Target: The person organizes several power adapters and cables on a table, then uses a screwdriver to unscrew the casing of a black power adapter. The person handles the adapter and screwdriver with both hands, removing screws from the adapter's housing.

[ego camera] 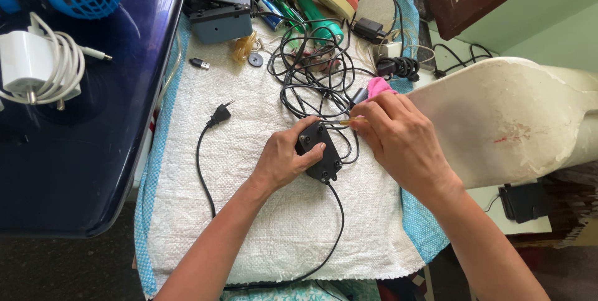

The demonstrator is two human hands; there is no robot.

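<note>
On the white woven cloth [261, 214], left hand [283, 161] grips a black adapter [319, 150] while right hand [398, 136] fingers pinch a thin tool

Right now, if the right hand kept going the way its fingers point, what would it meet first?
The right hand points left toward the black adapter box, held by the left hand. It would likely meet that first.

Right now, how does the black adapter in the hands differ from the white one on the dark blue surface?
The black adapter is gripped by the left hand on the woven cloth; the white adapter lies untouched on the dark blue surface. The black adapter's cable trails loose across the cloth; the white adapter's cable is wound around it. The right hand works at the black adapter's end. Both are corded power bricks.
</note>
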